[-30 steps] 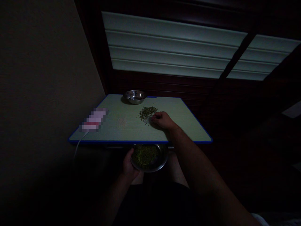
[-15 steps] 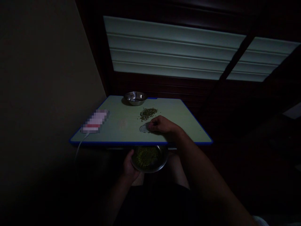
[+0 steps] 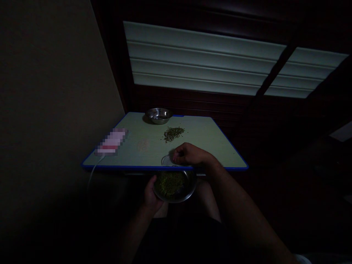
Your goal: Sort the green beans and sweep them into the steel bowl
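Note:
Below the table's front edge, my left hand (image 3: 151, 195) is closed on the rim of a metal bowl (image 3: 184, 198), thumb over the edge. Small green beans or grains (image 3: 171, 183) lie inside the bowl; the tabletop hides its far side. My right hand (image 3: 188, 154) rests low over the table near the front edge, fingers pinched on a clear, flat piece with a rounded edge (image 3: 166, 160). Its exact kind is too dark to make out. Just beyond that hand lies a loose pile of small greenish-brown beans or grains (image 3: 173, 134).
A second metal bowl (image 3: 158, 116) stands at the back of the blue-edged table (image 3: 203, 132). At left lies a blurred-out phone-like thing (image 3: 112, 142) with a white cable (image 3: 93, 170) hanging off the edge. A faint pale patch (image 3: 143, 145) marks the tabletop. A wall rises at left.
My right hand has drawn the clear piece toward me, from beside the pile to the table's front edge. My left hand and its bowl have stayed in place.

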Tool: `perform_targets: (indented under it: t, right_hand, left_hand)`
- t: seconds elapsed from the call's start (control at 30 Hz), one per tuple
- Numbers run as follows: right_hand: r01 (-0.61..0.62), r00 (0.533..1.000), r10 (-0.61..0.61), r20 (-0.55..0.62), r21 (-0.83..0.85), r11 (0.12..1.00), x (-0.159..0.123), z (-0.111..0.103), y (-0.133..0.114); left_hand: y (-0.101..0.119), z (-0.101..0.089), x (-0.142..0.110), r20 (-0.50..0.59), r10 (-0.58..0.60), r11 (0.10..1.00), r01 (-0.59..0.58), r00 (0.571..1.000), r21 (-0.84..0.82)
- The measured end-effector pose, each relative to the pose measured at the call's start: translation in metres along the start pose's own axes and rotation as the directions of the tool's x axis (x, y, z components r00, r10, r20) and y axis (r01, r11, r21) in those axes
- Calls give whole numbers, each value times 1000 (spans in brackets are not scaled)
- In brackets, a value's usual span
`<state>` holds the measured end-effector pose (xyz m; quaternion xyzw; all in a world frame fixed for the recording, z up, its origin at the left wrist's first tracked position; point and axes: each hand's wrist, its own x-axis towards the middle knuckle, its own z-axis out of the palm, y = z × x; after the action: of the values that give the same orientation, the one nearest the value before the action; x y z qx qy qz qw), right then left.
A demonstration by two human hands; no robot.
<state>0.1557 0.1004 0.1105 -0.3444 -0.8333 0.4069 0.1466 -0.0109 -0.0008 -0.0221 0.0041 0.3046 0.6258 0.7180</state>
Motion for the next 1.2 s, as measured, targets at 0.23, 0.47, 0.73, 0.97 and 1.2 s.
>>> perform_targets:
  t: [0.23, 0.47, 0.73, 0.97, 1.2]
  right_hand:
    - [-31, 999, 31, -13, -3, 1000, -2, 2, -3]
    - [-41, 999, 40, 5, 46, 998, -2, 2, -1]
    - [-92, 946, 152, -285, 211, 973, 29, -13, 18]
    - [-116, 653, 67, -754, -12, 993, 53, -22, 57]
    - [-127, 636, 24, -771, -74, 989, 48, -16, 62]
  left_hand:
    - [1, 1, -1, -16, -11, 1000, 12, 1000, 19]
    - [0, 1, -1, 7, 1, 1000, -1, 1000, -3]
    - [0, 0, 0, 2, 6, 1000, -6, 1000, -2]
    - [2, 7, -6, -53, -23, 999, 25, 998, 27]
    - [2, 7, -6, -41, 20, 1000, -19, 999, 15]
